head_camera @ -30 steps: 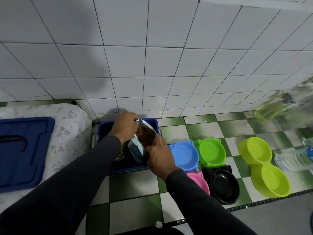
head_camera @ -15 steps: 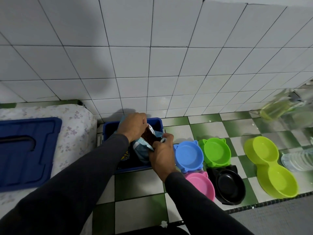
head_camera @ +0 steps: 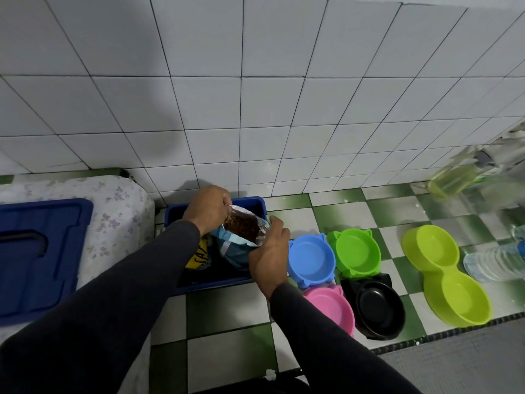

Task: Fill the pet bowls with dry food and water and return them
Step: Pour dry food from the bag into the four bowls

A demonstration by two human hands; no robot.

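The lower part of the food bag [head_camera: 241, 243] is hidden inside the blue bin [head_camera: 255, 204], behind the right hand [head_camera: 270, 258], and a yellow packet [head_camera: 199, 255] beside it is mostly covered by the left sleeve. At the right edge a clear water bottle [head_camera: 494, 258] is cut off, and a greenish bottle [head_camera: 454, 177] near the wall is blurred.

The bag stands roughly upright in the bin, its open mouth tilted up and toward the wall, brown kibble [head_camera: 244, 226] showing inside (the print on the bag is unreadable).

The left hand [head_camera: 207, 209] pinches the far edge of the mouth; the right hand's grip curls around the near side.

On the floor just right of the bin lie the blue bowl [head_camera: 311, 258], green bowl [head_camera: 355, 250], pink bowl [head_camera: 329, 309], black bowl [head_camera: 379, 309] and, apart, a lime double bowl [head_camera: 446, 274].
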